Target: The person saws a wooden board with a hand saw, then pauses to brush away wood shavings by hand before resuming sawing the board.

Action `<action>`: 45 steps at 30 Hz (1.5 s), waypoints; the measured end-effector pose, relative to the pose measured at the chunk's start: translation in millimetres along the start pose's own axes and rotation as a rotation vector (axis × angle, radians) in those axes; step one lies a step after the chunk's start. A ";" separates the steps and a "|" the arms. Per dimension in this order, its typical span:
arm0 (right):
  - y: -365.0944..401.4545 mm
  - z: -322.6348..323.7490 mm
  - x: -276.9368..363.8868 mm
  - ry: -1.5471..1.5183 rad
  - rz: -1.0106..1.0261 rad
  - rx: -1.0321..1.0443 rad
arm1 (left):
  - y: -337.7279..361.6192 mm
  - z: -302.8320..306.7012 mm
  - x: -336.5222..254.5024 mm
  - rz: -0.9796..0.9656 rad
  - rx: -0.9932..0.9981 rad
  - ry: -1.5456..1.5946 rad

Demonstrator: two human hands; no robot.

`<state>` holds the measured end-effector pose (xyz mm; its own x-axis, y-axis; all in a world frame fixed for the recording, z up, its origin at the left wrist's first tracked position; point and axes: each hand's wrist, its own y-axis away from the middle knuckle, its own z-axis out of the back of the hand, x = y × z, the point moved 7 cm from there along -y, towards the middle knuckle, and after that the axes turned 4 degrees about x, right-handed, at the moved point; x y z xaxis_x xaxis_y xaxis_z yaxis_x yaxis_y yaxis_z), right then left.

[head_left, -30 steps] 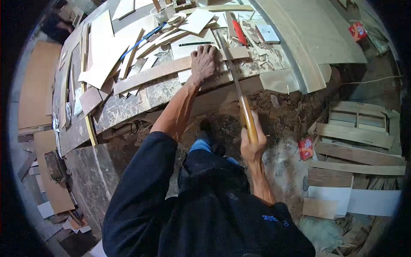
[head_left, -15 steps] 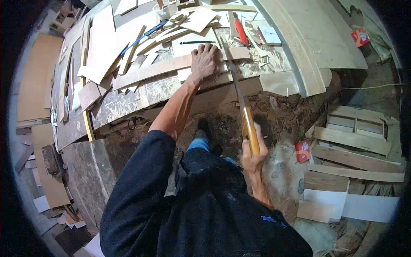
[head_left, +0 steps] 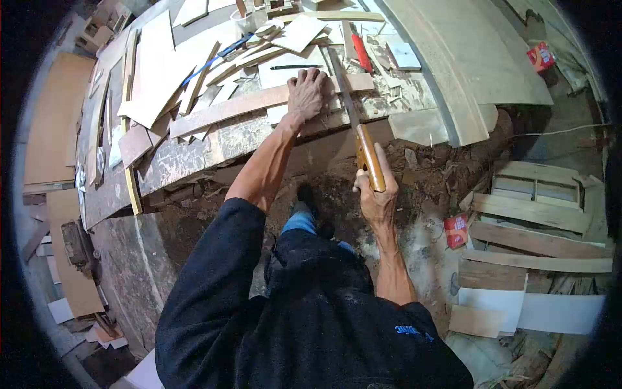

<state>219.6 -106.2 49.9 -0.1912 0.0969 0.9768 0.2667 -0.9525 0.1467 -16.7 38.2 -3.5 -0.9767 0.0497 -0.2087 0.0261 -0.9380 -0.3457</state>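
My right hand (head_left: 377, 202) is wrapped round the light wooden handle of a handsaw (head_left: 369, 155), whose long narrow blade points away from me. That blade crosses a thin wooden strip (head_left: 227, 115) lying along the bench's near edge. Just left of the blade, my left hand (head_left: 307, 96) presses on the strip, its fingers curled over the far edge. The strip's short end sticks out to the right of the blade. Beyond my left knuckles a dark pencil (head_left: 295, 67) rests on a pale board. A red-handled tool (head_left: 361, 53) lies to the right of the blade tip.
Wood offcuts and a long blue tool (head_left: 217, 58) cover the workbench (head_left: 214, 152). A white tub (head_left: 245, 24) stands at the back. On the floor to the right are stacked boards (head_left: 538, 240) and a red packet (head_left: 456, 231). Large sheets (head_left: 55, 120) lean at the left.
My right hand has pushed the saw forward, away from my body, so its handle is now nearer the bench edge. My left hand stays on the strip.
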 end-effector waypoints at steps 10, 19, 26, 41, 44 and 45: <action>-7.1 1.0 10.4 0.270 0.387 -0.114 | 3.2 -0.6 -8.7 0.021 -0.053 -0.066; -5.2 5.4 13.7 0.284 0.377 -0.107 | -3.1 0.8 -9.8 0.033 0.006 0.050; 42.3 17.0 16.8 0.251 0.329 -0.088 | -1.2 2.9 -9.3 -0.005 -0.037 -0.016; 28.5 8.9 12.8 0.283 0.374 -0.140 | -5.0 -10.8 -4.5 -0.004 -0.018 -0.028; 73.1 24.0 11.2 0.228 0.297 -0.128 | -2.4 -0.6 -8.6 0.004 -0.044 0.009; 70.2 23.1 8.9 0.230 0.287 -0.123 | -3.2 2.6 -10.8 0.001 -0.045 0.042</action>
<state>258.4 -165.5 72.5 -0.3357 -0.2323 0.9129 0.2273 -0.9605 -0.1608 -6.8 39.7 2.2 -0.9668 0.0643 -0.2471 0.0375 -0.9216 -0.3863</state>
